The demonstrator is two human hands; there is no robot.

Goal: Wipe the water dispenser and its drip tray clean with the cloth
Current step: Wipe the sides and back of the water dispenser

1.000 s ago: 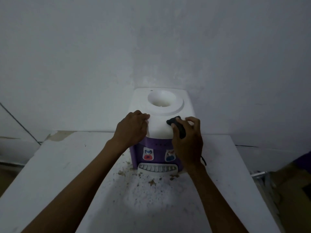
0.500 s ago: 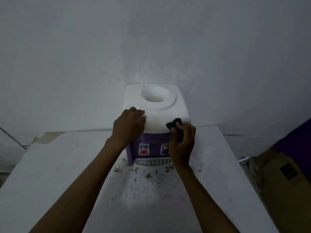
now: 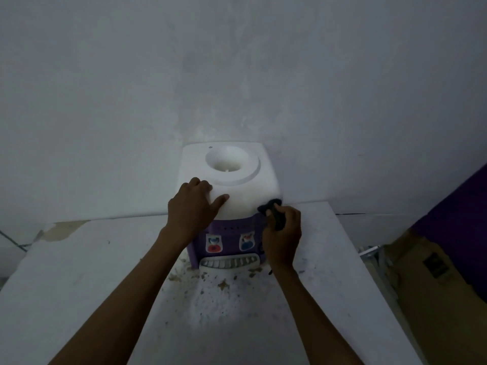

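Observation:
A small water dispenser (image 3: 245, 191) with a white top, a round bottle well and a purple front stands at the back of a white table, against the wall. Its white slotted drip tray (image 3: 229, 262) juts out at the bottom front, below a red and a blue tap. My left hand (image 3: 191, 213) lies flat on the front left corner of the white top, fingers spread. My right hand (image 3: 283, 237) grips a dark cloth (image 3: 272, 212) pressed against the front right corner of the dispenser, where white meets purple.
Brown crumbs and specks (image 3: 224, 284) litter the white table (image 3: 79, 272) just in front of the drip tray. A brown cardboard box (image 3: 432, 280) and a purple surface (image 3: 458, 212) stand to the right, beyond the table's edge. The grey wall rises right behind the dispenser.
My right hand has slid the cloth from the top's front face rightward and down to the front right corner. My left hand stays on the top. The head camera has shifted.

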